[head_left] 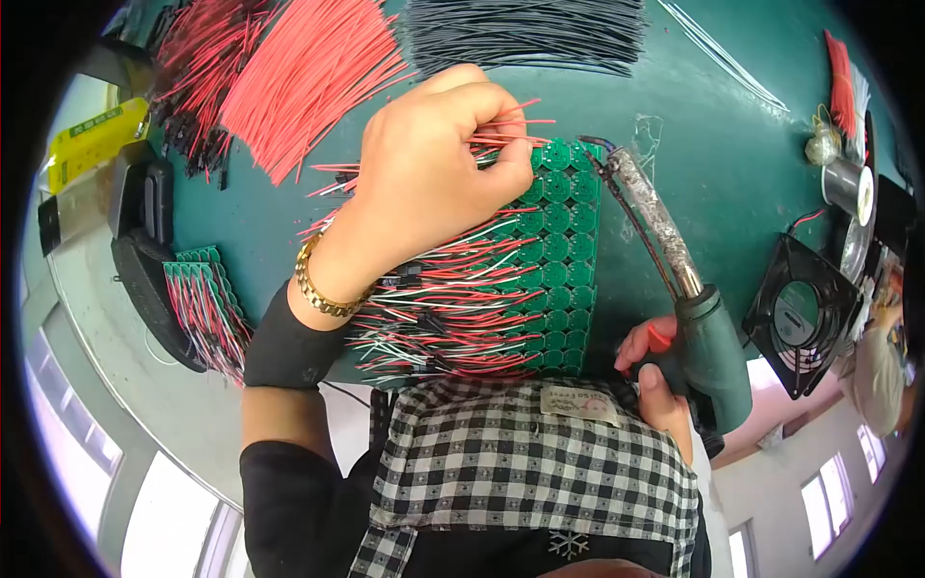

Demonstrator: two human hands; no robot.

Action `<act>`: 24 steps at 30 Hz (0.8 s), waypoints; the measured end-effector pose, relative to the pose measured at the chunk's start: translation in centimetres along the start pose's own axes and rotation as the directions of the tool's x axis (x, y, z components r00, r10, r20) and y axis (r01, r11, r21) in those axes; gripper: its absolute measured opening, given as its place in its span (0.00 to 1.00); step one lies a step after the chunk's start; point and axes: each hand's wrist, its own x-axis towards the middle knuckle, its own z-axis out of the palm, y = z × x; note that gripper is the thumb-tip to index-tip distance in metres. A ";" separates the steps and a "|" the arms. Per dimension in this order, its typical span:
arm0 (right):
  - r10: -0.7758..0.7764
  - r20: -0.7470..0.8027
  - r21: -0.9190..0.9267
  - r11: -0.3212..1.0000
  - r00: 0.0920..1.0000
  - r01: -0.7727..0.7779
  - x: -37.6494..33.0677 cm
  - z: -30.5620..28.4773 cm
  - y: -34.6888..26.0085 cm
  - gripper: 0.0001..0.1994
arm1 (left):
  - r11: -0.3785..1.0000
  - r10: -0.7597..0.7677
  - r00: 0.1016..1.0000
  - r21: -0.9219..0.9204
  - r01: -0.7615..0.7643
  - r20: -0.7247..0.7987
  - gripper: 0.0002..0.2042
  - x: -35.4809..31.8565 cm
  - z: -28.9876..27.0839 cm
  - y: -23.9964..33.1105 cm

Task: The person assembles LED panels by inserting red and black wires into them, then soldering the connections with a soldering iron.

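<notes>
the left hand (438,164) rests on the green board panel (559,260) at mid-mat, fingers curled, pinching thin red wires (520,120). the right hand (655,371) is closed round a soldering iron (674,279) just right of the panel's edge; its long axis runs up-left, tip at the panel's top corner. bare mat (732,173) lies to the right.

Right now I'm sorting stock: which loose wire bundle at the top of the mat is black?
The black wire bundle, top centre-right. Both bundles to its left are red: the light red wire bundle and the darker red bundle.
</notes>
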 end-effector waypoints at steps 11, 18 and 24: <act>-0.071 0.150 -0.084 0.993 0.986 0.085 1.6 0.2 1.5 0.27 | 0.995 0.059 0.997 0.084 -0.055 -0.045 0.04 0.3 -0.2 -0.6; -0.090 0.150 -0.084 0.991 0.985 0.103 1.6 0.3 1.5 0.24 | 0.989 0.110 0.991 0.108 -0.102 -0.079 0.04 0.4 0.1 -0.8; -0.089 0.164 -0.107 0.989 0.982 0.107 1.6 0.3 1.2 0.22 | 0.980 0.158 0.982 0.140 -0.144 -0.099 0.04 0.3 0.3 -1.1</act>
